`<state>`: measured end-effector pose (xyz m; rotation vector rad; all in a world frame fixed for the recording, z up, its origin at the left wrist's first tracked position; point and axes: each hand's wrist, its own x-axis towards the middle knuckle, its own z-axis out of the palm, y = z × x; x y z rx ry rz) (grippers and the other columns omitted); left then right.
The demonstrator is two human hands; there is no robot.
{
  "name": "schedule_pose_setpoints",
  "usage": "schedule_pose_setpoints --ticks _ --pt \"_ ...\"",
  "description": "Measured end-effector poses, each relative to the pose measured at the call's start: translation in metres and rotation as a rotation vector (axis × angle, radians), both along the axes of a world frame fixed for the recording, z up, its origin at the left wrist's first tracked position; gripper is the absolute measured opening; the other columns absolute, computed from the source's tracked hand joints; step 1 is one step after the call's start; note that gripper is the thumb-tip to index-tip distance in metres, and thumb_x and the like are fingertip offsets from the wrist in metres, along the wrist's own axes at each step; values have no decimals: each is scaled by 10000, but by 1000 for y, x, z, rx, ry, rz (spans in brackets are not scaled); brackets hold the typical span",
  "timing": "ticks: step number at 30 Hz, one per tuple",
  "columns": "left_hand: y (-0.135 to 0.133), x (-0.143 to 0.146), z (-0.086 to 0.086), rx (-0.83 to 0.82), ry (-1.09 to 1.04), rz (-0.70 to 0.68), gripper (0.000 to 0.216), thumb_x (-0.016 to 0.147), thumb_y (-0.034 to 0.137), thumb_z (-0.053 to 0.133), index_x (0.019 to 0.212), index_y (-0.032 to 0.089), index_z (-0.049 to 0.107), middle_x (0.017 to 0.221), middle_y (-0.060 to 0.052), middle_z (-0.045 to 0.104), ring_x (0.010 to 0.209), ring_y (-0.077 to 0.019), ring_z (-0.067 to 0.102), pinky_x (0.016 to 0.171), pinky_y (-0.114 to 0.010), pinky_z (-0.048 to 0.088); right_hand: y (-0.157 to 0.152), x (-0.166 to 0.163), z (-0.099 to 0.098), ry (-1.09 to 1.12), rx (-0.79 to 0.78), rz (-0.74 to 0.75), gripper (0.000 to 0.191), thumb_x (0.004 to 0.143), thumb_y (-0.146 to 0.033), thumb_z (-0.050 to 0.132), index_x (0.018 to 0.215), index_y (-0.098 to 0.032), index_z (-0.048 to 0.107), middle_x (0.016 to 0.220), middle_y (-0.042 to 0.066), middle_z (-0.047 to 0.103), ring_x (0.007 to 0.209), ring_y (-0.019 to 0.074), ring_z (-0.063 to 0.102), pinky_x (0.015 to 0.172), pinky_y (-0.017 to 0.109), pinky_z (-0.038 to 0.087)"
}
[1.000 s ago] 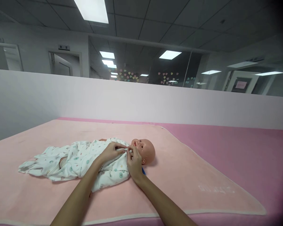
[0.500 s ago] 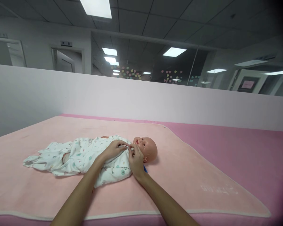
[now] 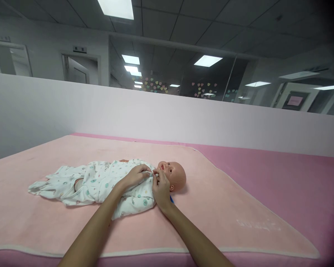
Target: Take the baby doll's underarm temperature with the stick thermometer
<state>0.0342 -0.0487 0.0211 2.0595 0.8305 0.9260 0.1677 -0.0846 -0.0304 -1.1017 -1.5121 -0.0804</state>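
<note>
A baby doll [image 3: 174, 175] lies on its back on a pale pink blanket [image 3: 225, 211], head to the right. It wears a white printed romper [image 3: 100, 183]. My left hand [image 3: 133, 177] and my right hand [image 3: 160, 187] meet at the doll's collar just below the chin. Both pinch the romper's fabric at the neckline, fingers closed. What lies between the fingertips is too small to make out. A bit of blue shows under the doll's neck beside my right wrist.
The blanket covers a darker pink padded surface [image 3: 295, 178]. A low white partition wall [image 3: 183, 118] runs behind it. Beyond are glass panels with heart stickers, doors and ceiling lights.
The camera view shifted slightly, so the doll sits a little higher and to the right in frame. Both hands stay at the collar, with small finger movement only.
</note>
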Motion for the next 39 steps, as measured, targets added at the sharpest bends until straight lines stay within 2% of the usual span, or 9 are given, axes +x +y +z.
schedule_pose_setpoints --ticks 6,13,19,22,25,28,31,35,39 --pt "-4 0 0 27 -6 -22 172 664 239 535 808 166 595 830 -36 626 806 -189 558 730 -279 428 -1 0 1 5 7 0 157 837 -195 385 883 -192 535 828 45 602 752 159 564 676 285 455" --pt "-1 3 -2 -55 -133 -75 249 640 159 545 889 167 564 836 -28 623 812 -166 569 713 -262 431 0 -1 1 6 3 2 177 823 -151 369 887 -193 528 875 53 581 831 171 544 702 290 447" --pt "12 -12 -2 -158 -283 7 293 663 227 553 948 161 572 804 -44 641 749 -154 589 677 -259 437 -3 1 -1 -31 2 6 206 805 -131 357 887 -184 538 852 47 591 779 165 552 677 281 444" --pt "25 -33 -3 -225 -379 153 305 694 362 528 904 148 585 812 -63 639 647 -142 585 577 -247 432 -6 -4 5 -109 17 6 247 797 -109 344 926 -182 541 861 45 598 799 161 557 687 268 439" --pt "30 -47 -8 -179 -298 260 307 716 392 483 821 138 619 709 -53 636 554 -124 537 500 -222 379 -4 -19 16 -266 26 30 282 786 -85 341 950 -189 546 888 37 611 799 149 566 675 241 427" --pt "27 -48 -16 -17 -190 243 245 710 322 480 706 136 640 673 -40 629 642 -141 542 584 -231 397 3 -39 25 -399 -10 12 290 788 -93 355 980 -210 538 907 19 614 757 138 570 615 225 401" --pt "23 -44 -20 78 -100 233 225 700 265 460 666 138 642 674 -30 626 670 -150 537 613 -240 399 11 -52 26 -452 -74 -45 260 800 -122 367 978 -217 531 876 13 608 700 136 562 560 227 366" --pt "23 -42 -23 119 -9 237 223 687 227 450 686 140 654 629 -10 602 630 -144 514 577 -234 386 13 -54 18 -475 -105 -116 219 808 -145 371 933 -223 533 804 5 593 629 131 537 519 237 314" --pt "21 -42 -22 77 -14 193 211 684 221 484 743 137 668 617 -8 598 613 -139 512 566 -229 386 8 -46 17 -459 -89 -108 186 781 -155 399 900 -221 526 790 4 578 628 133 519 520 240 295"
